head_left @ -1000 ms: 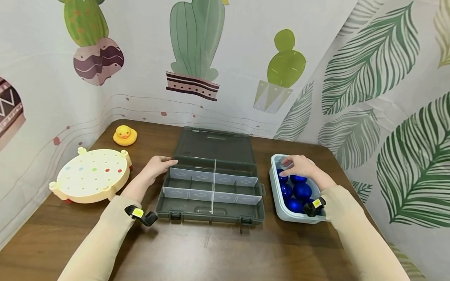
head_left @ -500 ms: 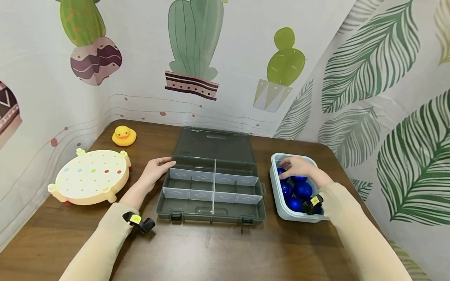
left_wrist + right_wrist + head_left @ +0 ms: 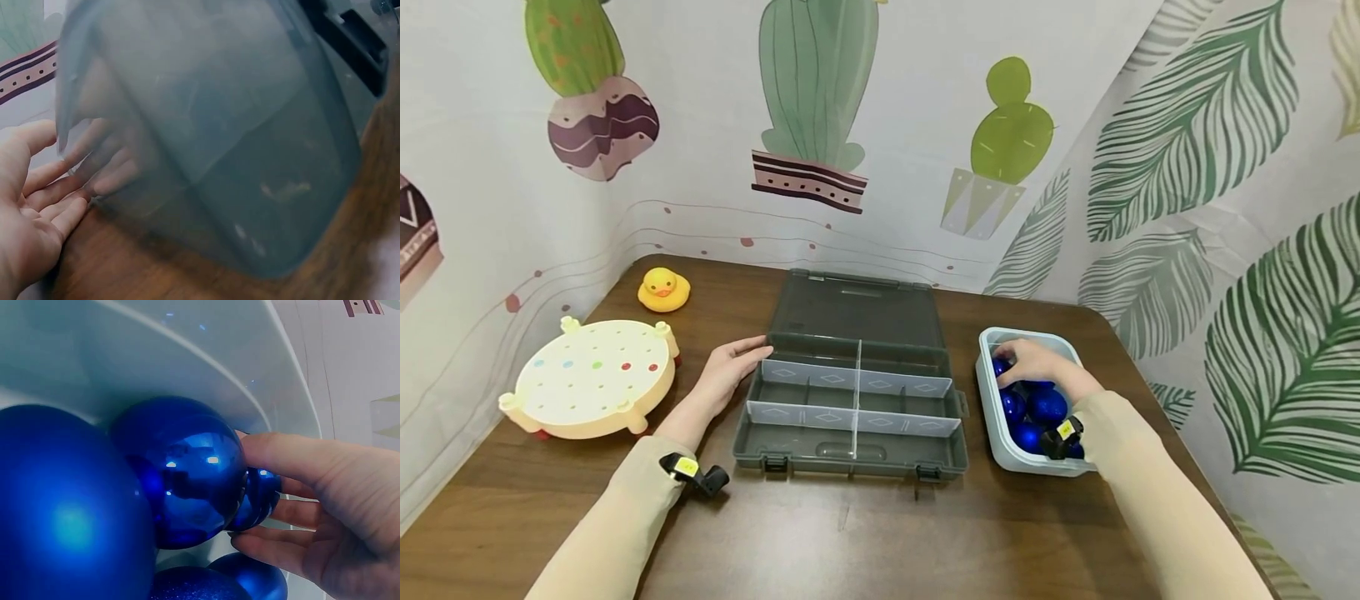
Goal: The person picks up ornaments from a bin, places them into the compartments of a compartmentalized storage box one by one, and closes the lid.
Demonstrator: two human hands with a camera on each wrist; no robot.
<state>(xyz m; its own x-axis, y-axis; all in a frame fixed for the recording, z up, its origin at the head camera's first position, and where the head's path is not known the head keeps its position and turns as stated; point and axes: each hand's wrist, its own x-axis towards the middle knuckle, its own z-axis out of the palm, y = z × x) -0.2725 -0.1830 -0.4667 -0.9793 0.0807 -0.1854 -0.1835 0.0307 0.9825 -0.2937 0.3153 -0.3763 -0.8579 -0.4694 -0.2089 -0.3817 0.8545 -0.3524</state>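
A dark translucent compartment box lies with its lid folded back, its tray split by pale dividers. At its left end my left hand touches the side with fairly straight fingers; in the left wrist view some fingers show through the plastic. My right hand reaches into a light blue tub holding several blue Christmas baubles, some shiny, some matte or glittery. In the right wrist view its thumb and fingers curl round a shiny blue bauble, partly hidden behind another shiny bauble.
A round cream pegboard stool with short legs lies at the left of the brown table. Behind it sits a yellow rubber duck. A cloth backdrop with cacti and leaves hangs close behind the table.
My right hand has sunk slightly deeper among the baubles, its fingers closing round one. My left hand has slid slightly left along the box's end. The box and tub stay put.
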